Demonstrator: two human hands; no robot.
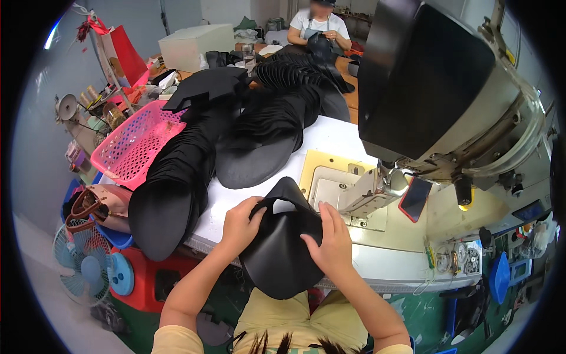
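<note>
A black leather-like shoe upper (282, 253) is between my hands at the front edge of the white table, its rounded end hanging over toward my lap. Its top folds around a small opening. My left hand (242, 224) pinches its upper left edge, thumb and fingers closed on the material. At its right edge, my right hand (333, 241) holds with the thumb on the upper surface and the fingers fairly straight along the side. Just beyond lie overlapping stacks of black pieces (253, 162), another row of black pieces (162, 215) curving down to the left.
A sewing machine (424, 88) overhangs the right side, its metal arm and plate (330, 184) close to my right hand. A phone (415, 197) lies beside it. Left are a pink basket (138, 141) and a fan (88, 265). A co-worker (318, 29) sits across, handling a black piece.
</note>
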